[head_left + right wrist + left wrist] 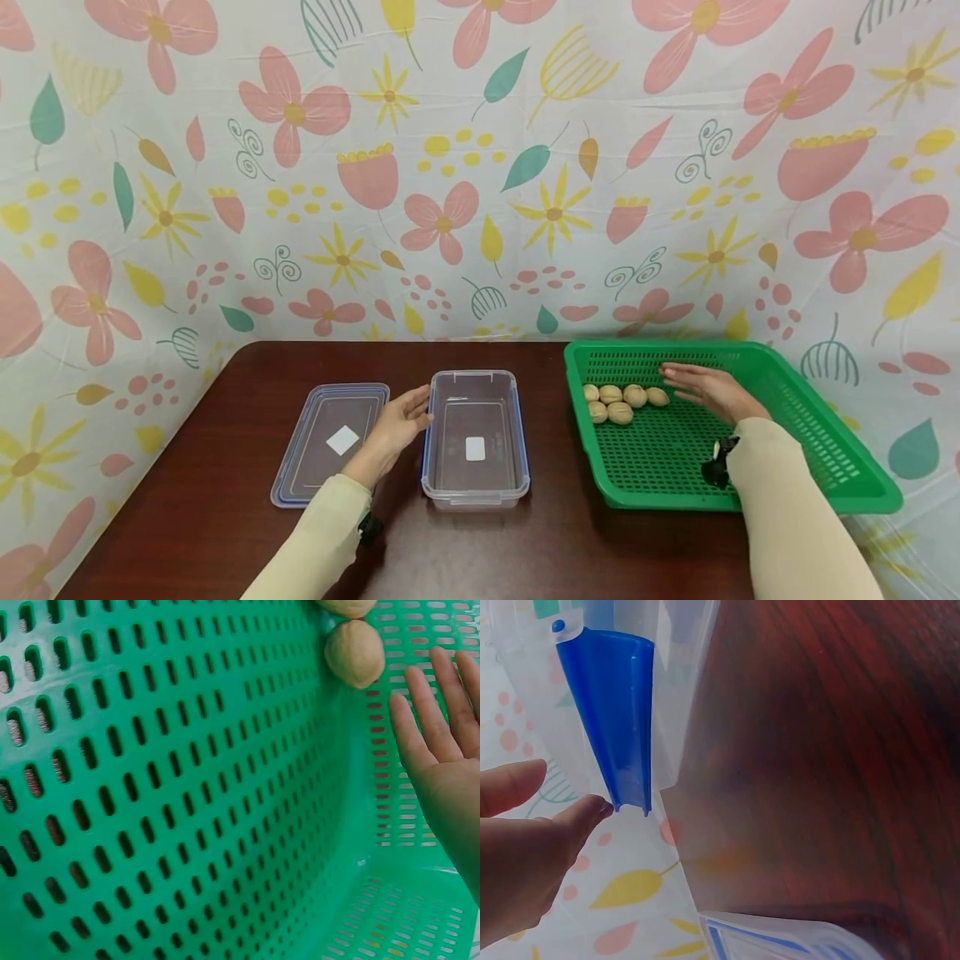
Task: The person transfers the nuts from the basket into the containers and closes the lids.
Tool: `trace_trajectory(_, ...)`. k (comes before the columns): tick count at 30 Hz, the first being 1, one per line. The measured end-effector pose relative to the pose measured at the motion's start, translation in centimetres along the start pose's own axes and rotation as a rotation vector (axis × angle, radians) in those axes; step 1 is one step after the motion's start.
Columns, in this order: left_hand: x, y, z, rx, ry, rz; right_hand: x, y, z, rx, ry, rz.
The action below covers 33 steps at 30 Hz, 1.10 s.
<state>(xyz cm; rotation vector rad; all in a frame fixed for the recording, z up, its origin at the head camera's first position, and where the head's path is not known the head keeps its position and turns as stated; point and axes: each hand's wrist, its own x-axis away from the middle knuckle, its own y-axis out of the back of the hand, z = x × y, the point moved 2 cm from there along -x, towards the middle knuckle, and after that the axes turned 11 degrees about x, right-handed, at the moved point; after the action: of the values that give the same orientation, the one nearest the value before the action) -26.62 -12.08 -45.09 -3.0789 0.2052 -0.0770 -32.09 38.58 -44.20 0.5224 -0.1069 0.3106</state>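
At the left side of a clear plastic container, my left hand has its fingers loosely extended and holds nothing. In the left wrist view a fingertip is right by the container's blue clip, which hangs folded out. The container has no lid on and nothing but a white label shows in it. Several walnuts lie together at the left of the green basket. Over the basket's right part my right hand reaches in, fingers straight and holding nothing. A walnut lies beyond its fingertips in the right wrist view.
The container's lid, blue-edged with a white label, lies flat left of the container, partly behind my left hand. Everything stands on a dark brown table. A flower-patterned cloth hangs behind the table.
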Motion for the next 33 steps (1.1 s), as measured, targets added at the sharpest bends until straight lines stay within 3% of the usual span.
trace_trajectory(18,0.0,0.1,0.5,-0.007,0.02,-0.002,-0.3,-1.1,-1.3,0.083,-0.103,-0.014)
trace_trajectory(27,-0.1,0.2,0.9,-0.027,0.041,-0.001,-0.3,-1.7,-1.4,0.11,-0.201,-0.026)
trace_trajectory(33,-0.1,0.3,0.9,-0.024,0.056,-0.005,-0.4,-1.9,-1.4,0.123,-0.209,-0.027)
